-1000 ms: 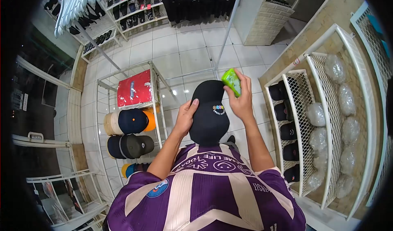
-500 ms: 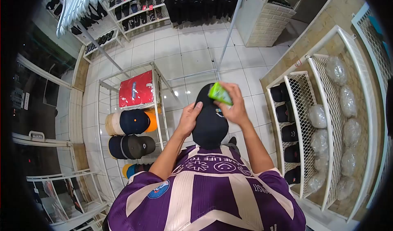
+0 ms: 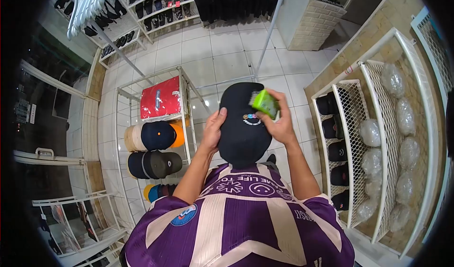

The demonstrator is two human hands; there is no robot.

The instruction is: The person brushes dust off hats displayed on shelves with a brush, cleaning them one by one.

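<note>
A black cap (image 3: 243, 139) with small multicoloured lettering on its front is held up before my chest, brim pointing away from me. My left hand (image 3: 214, 130) grips its left edge, thumb lying on top and the other fingers underneath, out of sight. In my right hand (image 3: 282, 122) is a small bright green brush (image 3: 266, 104), pinched between thumb and fingers. Its greyish bristle side faces the cap, close over the right part of the brim and just above the lettering.
To the left stands a white wire rack (image 3: 187, 111) with a red packaged garment (image 3: 161, 98) above stacked caps (image 3: 158, 138). On the right, slanted mesh shelves (image 3: 352, 125) carry black caps and clear plastic-wrapped bundles (image 3: 371, 133). White hangers (image 3: 97, 7) hang at upper left.
The brush has shifted right and slightly down, uncovering more of the brim and lettering. The cap now faces the camera more fully. My left hand keeps its hold on the edge.
</note>
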